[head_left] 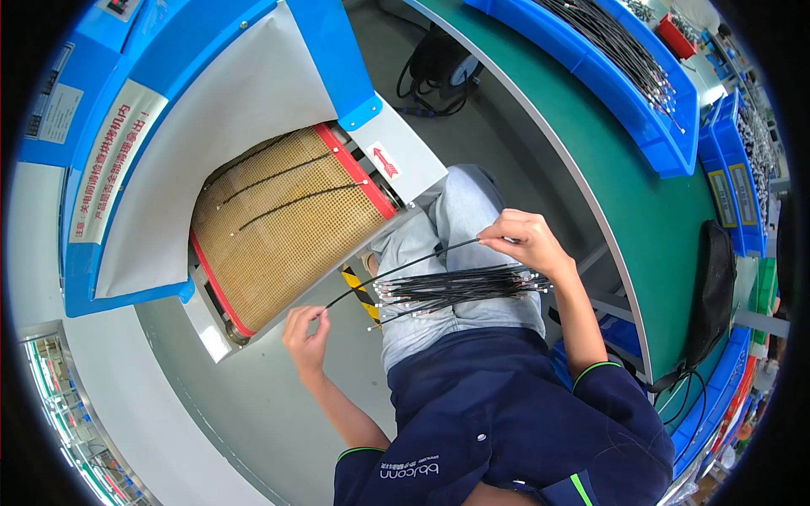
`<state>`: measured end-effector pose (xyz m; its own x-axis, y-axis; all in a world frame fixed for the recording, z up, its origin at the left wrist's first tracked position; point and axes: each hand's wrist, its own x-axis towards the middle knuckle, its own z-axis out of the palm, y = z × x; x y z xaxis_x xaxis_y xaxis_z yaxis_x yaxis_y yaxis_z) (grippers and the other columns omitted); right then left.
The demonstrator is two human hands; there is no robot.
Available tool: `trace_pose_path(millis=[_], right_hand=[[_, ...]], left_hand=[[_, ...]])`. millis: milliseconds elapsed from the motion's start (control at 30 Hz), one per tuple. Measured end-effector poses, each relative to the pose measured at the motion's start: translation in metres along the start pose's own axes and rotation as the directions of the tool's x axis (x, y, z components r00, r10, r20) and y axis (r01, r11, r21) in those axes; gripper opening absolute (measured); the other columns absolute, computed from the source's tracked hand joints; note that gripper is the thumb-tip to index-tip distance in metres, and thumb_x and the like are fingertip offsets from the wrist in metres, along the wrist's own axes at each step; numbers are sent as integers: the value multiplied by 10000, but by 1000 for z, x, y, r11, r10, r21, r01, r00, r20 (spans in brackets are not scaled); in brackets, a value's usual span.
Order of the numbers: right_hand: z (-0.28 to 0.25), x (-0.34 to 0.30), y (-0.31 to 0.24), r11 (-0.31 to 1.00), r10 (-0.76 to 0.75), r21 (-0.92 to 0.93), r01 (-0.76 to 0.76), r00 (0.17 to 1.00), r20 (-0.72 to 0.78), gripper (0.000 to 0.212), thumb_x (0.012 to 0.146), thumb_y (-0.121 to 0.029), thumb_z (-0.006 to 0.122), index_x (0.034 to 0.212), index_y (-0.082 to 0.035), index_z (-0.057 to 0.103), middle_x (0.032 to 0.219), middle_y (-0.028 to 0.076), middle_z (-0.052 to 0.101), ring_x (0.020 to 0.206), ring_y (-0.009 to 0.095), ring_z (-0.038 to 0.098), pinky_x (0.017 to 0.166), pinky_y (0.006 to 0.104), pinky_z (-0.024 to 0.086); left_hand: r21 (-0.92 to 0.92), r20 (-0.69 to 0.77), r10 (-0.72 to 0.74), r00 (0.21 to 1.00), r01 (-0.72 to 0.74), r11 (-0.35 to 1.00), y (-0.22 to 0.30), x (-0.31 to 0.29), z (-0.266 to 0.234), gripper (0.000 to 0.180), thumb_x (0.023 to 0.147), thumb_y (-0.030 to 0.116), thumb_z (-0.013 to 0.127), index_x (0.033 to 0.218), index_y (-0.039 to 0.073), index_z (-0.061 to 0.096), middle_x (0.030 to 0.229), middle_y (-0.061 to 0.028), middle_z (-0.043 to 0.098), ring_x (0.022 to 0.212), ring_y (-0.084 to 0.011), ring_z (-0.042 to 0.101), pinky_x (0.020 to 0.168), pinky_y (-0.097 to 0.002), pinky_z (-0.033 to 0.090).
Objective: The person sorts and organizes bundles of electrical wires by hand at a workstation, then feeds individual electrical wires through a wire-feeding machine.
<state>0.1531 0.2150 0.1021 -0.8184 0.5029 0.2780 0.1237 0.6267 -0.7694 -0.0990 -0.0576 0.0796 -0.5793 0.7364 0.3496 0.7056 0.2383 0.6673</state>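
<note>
A black cable (403, 269) is pinched near its ends by the left hand (305, 337) and the right hand (527, 240), slanting forward to the right along the far side of the cable bundle (460, 287); the mesh belt (283, 257) is placed forward-left, nearer the left hand.

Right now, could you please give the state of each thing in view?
Black cable: held up, nearly straight
Left hand: pinching that cable
Right hand: pinching it too
Cable bundle: lying across the lap
Mesh belt: bearing several cables
Large blue bin: open, holding cables
</note>
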Motion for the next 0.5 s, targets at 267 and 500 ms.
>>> trace_pose_path(millis=[267,500], right_hand=[[0,0,-3,998,9,60,-12,999,49,71,696,-57,722,733,-62,663,649,31,587,584,166,563,500,280,432],[3,6,-3,995,-82,67,73,985,154,95,686,-41,716,754,-56,651,642,44,574,590,191,563,521,299,443]], left_hand=[[-10,-28,-18,999,18,1000,-5,-2,-5,158,652,-72,680,782,1,629,738,-77,611,679,-190,575,608,-271,467],[32,-34,-2,999,3,999,-11,3,-10,145,664,-73,668,780,-3,617,729,-73,598,654,-169,554,597,-260,453]])
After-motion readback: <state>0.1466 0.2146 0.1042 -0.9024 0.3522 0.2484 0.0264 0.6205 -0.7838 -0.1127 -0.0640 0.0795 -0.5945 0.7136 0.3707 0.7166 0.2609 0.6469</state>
